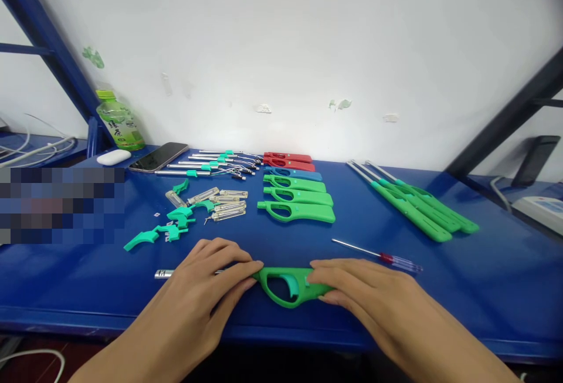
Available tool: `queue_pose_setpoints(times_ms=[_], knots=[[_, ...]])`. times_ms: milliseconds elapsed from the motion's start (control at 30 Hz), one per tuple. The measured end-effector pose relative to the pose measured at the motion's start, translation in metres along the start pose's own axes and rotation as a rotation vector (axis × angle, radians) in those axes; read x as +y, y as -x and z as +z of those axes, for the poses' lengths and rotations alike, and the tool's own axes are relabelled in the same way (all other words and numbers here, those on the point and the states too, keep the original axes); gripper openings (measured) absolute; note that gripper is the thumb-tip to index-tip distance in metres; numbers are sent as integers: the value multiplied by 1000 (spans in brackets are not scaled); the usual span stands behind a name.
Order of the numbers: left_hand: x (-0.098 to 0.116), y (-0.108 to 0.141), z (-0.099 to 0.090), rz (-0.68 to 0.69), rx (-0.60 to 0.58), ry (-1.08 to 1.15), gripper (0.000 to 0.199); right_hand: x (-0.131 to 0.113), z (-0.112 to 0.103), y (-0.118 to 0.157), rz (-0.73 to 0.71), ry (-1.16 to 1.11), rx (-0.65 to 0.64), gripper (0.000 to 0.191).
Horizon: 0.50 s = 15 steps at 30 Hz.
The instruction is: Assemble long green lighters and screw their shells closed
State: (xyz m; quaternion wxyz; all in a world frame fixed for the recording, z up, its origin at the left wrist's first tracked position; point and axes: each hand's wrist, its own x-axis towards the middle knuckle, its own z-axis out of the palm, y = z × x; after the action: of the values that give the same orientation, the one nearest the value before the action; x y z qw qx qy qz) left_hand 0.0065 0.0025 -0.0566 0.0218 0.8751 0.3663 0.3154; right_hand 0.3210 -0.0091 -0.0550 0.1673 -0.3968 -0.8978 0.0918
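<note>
A green long-neck utility lighter point(305, 294) lies sideways near the table's front edge, its teal trigger point(291, 284) showing inside the finger loop. My left hand point(206, 292) is closed, thumb and fingertips pinching the lighter's neck end. Past its knuckles a metal tube point(163, 274) pokes out to the left; most of it is hidden. My right hand point(372, 289) is closed around the handle, which its fingers largely cover. Beyond my right hand lies a screwdriver point(393, 260) with a red and clear handle.
Green, blue and red lighter shells point(308, 213) are lined up mid-table. Left of them lie clear fuel tanks point(229, 210), teal triggers point(180, 213) and metal tubes with wires point(189, 165). Long green lighters point(409, 210) rest at right. A phone point(162, 156) and bottle point(121, 128) stand back left.
</note>
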Motion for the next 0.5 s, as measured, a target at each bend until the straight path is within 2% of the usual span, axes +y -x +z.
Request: queue_pose_setpoints(times_ms=[200, 333, 433, 500], knots=[[0, 1, 2, -13, -4, 28, 26, -7, 1, -2, -26, 32, 19, 55], [0, 3, 4, -2, -10, 28, 30, -15, -2, -6, -68, 52, 70, 62], [0, 6, 2, 2, -50, -8, 34, -17, 0, -5, -69, 41, 111, 63], [-1, 10, -2, -30, -79, -74, 32, -14, 4, -1, -34, 22, 127, 57]])
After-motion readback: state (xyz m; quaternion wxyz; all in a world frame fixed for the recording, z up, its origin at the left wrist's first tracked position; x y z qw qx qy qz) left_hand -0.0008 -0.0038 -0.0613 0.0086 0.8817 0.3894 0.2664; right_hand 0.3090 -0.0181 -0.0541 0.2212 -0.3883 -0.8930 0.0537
